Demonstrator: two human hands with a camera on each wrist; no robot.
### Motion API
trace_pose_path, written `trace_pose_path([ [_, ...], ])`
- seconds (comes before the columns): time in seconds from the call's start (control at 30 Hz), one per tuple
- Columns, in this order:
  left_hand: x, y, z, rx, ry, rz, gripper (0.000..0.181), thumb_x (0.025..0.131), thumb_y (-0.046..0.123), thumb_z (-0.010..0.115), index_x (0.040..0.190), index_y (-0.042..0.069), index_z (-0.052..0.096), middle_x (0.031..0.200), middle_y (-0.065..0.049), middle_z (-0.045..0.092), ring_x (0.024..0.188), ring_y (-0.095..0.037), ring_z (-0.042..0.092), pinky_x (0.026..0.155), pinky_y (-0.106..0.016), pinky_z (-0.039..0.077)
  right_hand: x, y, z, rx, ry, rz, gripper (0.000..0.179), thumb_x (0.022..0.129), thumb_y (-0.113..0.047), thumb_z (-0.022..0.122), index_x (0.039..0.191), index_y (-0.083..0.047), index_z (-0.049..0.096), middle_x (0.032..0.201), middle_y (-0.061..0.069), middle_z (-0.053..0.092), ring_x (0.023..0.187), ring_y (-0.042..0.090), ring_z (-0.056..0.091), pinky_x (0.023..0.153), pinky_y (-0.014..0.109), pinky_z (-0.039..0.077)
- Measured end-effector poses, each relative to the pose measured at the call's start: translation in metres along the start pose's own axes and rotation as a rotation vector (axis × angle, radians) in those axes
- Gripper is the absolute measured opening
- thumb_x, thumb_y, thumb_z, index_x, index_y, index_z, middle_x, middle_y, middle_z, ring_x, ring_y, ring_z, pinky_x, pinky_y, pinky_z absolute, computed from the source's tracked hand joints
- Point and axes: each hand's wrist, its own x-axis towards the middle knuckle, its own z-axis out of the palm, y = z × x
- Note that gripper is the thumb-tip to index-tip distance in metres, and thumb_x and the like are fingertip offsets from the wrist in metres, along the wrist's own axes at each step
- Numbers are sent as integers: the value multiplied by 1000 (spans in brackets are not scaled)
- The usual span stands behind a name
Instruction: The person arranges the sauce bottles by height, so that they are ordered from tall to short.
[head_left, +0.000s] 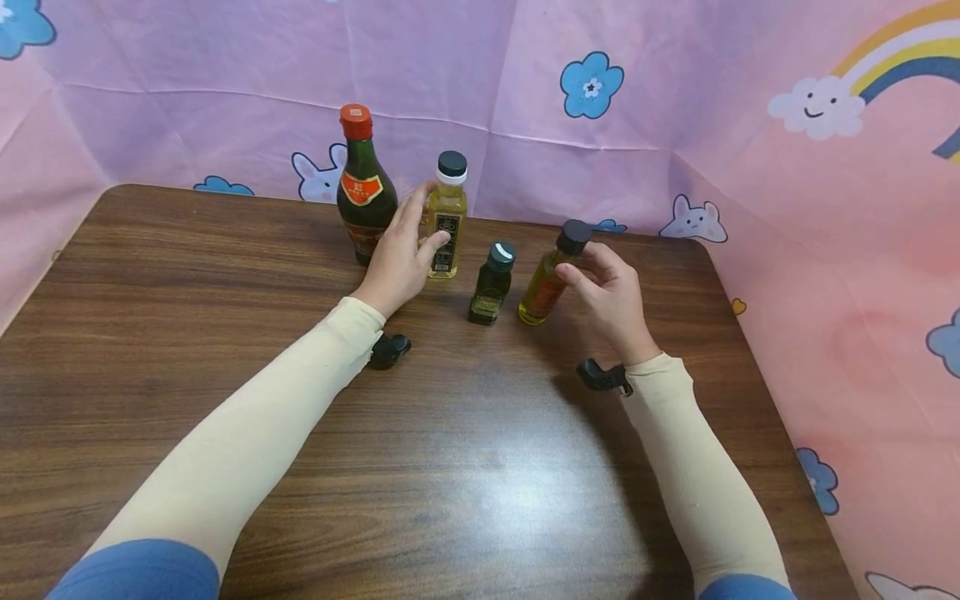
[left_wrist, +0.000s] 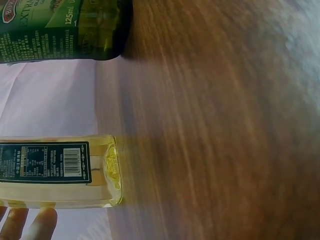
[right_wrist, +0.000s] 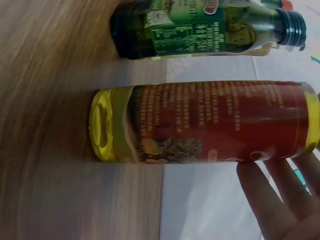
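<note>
My left hand [head_left: 397, 262] holds a clear square bottle of pale yellow oil [head_left: 452, 204], thumb across its front. In the left wrist view, fingertips [left_wrist: 45, 220] press along one side of this oil bottle [left_wrist: 45, 192]. My right hand [head_left: 617, 304] grips a round bottle of yellow oil [head_left: 542, 287] high up, near its black cap. Its red label fills much of the right wrist view, where fingers [right_wrist: 265, 195] meet the red-labelled oil bottle [right_wrist: 225, 120]. Between the two stands a small dark green olive oil bottle [head_left: 489, 293], touched by neither hand.
A tall dark bottle with a red cap [head_left: 367, 196] stands beside the left hand, partly behind it. All the bottles are toward the back of the brown wooden table [head_left: 420, 467]. Patterned pink and purple cloth [head_left: 525, 175] hangs behind and to the right.
</note>
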Motion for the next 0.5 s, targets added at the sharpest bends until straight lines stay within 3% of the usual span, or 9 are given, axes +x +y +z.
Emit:
trace_pose_path([
  [0.23, 0, 0, 0, -8, -1, 7, 70, 106, 25, 60, 165, 22, 23, 165, -7, 32, 147, -28, 40, 118, -49, 36, 18, -4, 0, -110, 55, -16, 33, 94, -8, 75, 126, -2, 69, 124, 12, 70, 118, 21, 66, 102, 34, 52],
  [0.5, -1, 2, 0, 1, -12, -7, 71, 106, 28, 60, 165, 26, 21, 167, -5, 31, 149, -23, 37, 121, -47, 33, 51, -2, 14, -91, 77, -12, 33, 95, -14, 77, 126, -4, 70, 121, 11, 71, 111, 19, 69, 99, 30, 53],
])
